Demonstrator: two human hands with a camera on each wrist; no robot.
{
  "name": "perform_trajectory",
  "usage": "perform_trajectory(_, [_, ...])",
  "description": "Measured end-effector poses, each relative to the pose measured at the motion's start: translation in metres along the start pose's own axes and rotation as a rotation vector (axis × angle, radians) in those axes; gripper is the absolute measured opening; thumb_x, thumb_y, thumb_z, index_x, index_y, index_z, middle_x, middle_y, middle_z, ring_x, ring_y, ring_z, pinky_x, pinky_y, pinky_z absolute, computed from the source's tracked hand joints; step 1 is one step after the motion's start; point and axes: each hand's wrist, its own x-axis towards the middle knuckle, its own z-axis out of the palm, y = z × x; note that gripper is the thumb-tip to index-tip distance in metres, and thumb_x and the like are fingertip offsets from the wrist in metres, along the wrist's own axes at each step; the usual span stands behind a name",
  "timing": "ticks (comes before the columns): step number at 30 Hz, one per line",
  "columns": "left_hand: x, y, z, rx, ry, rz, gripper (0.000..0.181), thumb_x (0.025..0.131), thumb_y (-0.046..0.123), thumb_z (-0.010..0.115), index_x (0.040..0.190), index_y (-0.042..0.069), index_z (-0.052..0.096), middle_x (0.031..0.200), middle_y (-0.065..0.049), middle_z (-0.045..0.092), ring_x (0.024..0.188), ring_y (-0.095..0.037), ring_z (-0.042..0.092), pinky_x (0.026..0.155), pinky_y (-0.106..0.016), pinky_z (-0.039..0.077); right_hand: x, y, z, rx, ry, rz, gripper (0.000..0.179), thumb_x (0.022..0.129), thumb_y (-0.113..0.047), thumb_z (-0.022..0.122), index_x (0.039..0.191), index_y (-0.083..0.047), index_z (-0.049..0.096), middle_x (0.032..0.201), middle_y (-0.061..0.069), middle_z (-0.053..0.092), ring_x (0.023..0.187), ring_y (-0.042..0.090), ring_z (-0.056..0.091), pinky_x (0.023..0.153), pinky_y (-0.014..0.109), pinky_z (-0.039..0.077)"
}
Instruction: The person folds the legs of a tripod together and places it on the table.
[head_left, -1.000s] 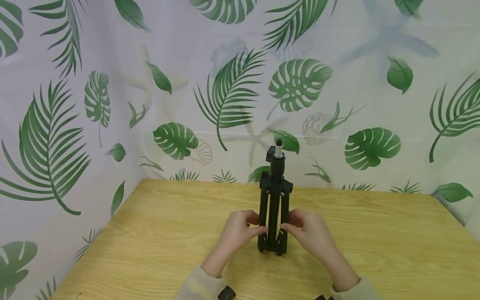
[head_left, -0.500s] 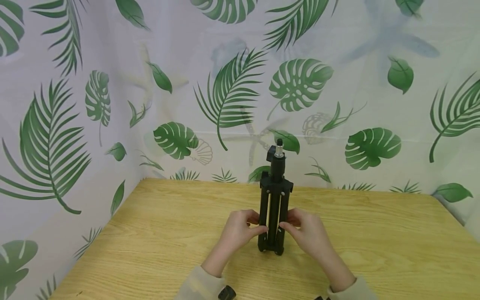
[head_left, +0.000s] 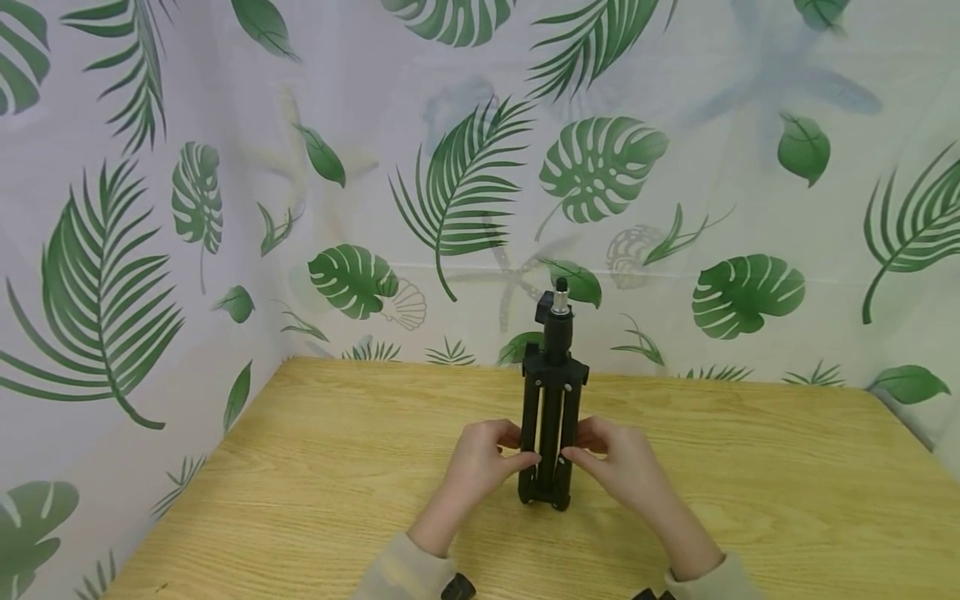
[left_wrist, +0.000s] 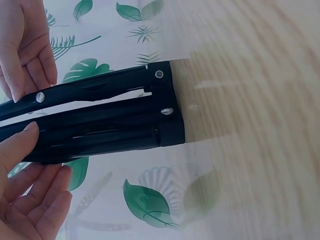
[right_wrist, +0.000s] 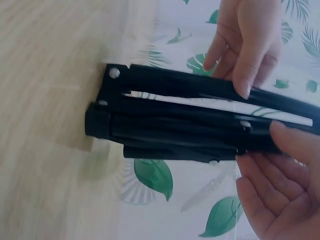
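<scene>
A small black tripod stand (head_left: 551,417) with a silver threaded tip stands upright on the wooden table, its legs folded in against the centre column. My left hand (head_left: 480,458) pinches the left leg low down, thumb in front and fingers behind. On the other side my right hand (head_left: 615,462) pinches the right leg at about the same height. In the left wrist view the folded legs (left_wrist: 90,130) show rivets near their lower ends, with the left thumb lying on one leg. The right wrist view shows the right thumb and fingers around a leg (right_wrist: 190,125).
The wooden table (head_left: 337,442) stretches out on both sides of the stand. Behind it and along the left hangs a white curtain (head_left: 360,192) printed with green leaves. A black wrist strap piece (head_left: 457,587) shows at the left sleeve.
Over the last second the right leg's lower end shifted slightly inward with my right hand, then stayed near there. My left hand keeps its hold almost unmoved.
</scene>
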Motion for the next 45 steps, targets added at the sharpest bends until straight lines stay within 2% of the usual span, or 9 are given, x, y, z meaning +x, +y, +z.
perform_trajectory(3, [0.000, 0.001, 0.001, 0.006, 0.002, 0.003, 0.017, 0.075, 0.022, 0.071, 0.082, 0.006, 0.067, 0.079, -0.001, 0.065, 0.076, -0.013, 0.060, 0.062, -0.022, 0.046, 0.000, 0.003, -0.006, 0.024, -0.050, -0.034, 0.018, 0.078, -0.006, 0.066, 0.095, -0.001, 0.063, 0.090, 0.008, 0.064, 0.084, 0.023, 0.061, 0.074, 0.037, 0.048])
perform_trajectory(6, [0.000, 0.002, 0.001, 0.012, 0.004, 0.003, 0.016, 0.076, 0.020, 0.070, 0.083, 0.006, 0.068, 0.080, -0.001, 0.065, 0.077, -0.013, 0.059, 0.062, -0.022, 0.046, 0.000, 0.007, -0.011, -0.002, -0.060, -0.050, 0.020, 0.077, -0.003, 0.066, 0.097, 0.001, 0.062, 0.091, 0.011, 0.064, 0.085, 0.026, 0.061, 0.075, 0.039, 0.048])
perform_trajectory(11, [0.001, 0.000, 0.001, 0.032, 0.012, 0.017, 0.015, 0.077, 0.017, 0.069, 0.085, 0.004, 0.068, 0.082, -0.004, 0.066, 0.078, -0.015, 0.060, 0.064, -0.023, 0.046, 0.001, 0.012, -0.015, -0.052, -0.018, -0.012, 0.025, 0.079, -0.003, 0.064, 0.102, 0.004, 0.060, 0.096, 0.017, 0.062, 0.089, 0.030, 0.059, 0.076, 0.041, 0.047])
perform_trajectory(18, [0.001, -0.004, 0.001, 0.040, 0.027, 0.059, 0.014, 0.079, 0.014, 0.067, 0.086, 0.003, 0.066, 0.082, -0.006, 0.065, 0.077, -0.017, 0.060, 0.066, -0.024, 0.047, 0.003, 0.014, -0.013, -0.045, 0.057, 0.026, 0.029, 0.081, -0.006, 0.064, 0.106, 0.005, 0.058, 0.100, 0.019, 0.061, 0.092, 0.032, 0.058, 0.077, 0.041, 0.047])
perform_trajectory(23, [0.001, -0.005, 0.001, 0.038, 0.024, 0.061, 0.015, 0.080, 0.012, 0.066, 0.090, 0.002, 0.066, 0.083, -0.006, 0.065, 0.078, -0.016, 0.060, 0.067, -0.025, 0.047, 0.004, 0.017, -0.011, -0.037, 0.071, 0.030, 0.031, 0.081, -0.007, 0.064, 0.108, 0.006, 0.057, 0.102, 0.020, 0.060, 0.093, 0.032, 0.057, 0.078, 0.041, 0.046])
perform_trajectory(36, [0.001, -0.004, 0.001, 0.030, -0.014, 0.084, 0.016, 0.085, 0.007, 0.059, 0.099, 0.001, 0.062, 0.092, -0.008, 0.064, 0.086, -0.017, 0.060, 0.070, -0.027, 0.047, 0.004, 0.020, -0.007, -0.029, 0.074, 0.002, 0.034, 0.079, -0.004, 0.065, 0.110, 0.008, 0.056, 0.105, 0.022, 0.058, 0.096, 0.035, 0.055, 0.081, 0.040, 0.045])
perform_trajectory(45, [0.001, -0.003, 0.002, 0.023, -0.036, 0.097, 0.016, 0.087, 0.005, 0.055, 0.102, 0.002, 0.060, 0.093, -0.008, 0.064, 0.087, -0.017, 0.060, 0.068, -0.025, 0.047, 0.005, 0.019, -0.003, 0.028, 0.051, -0.066, 0.030, 0.078, 0.001, 0.064, 0.107, 0.006, 0.057, 0.103, 0.018, 0.060, 0.096, 0.032, 0.056, 0.082, 0.042, 0.044])
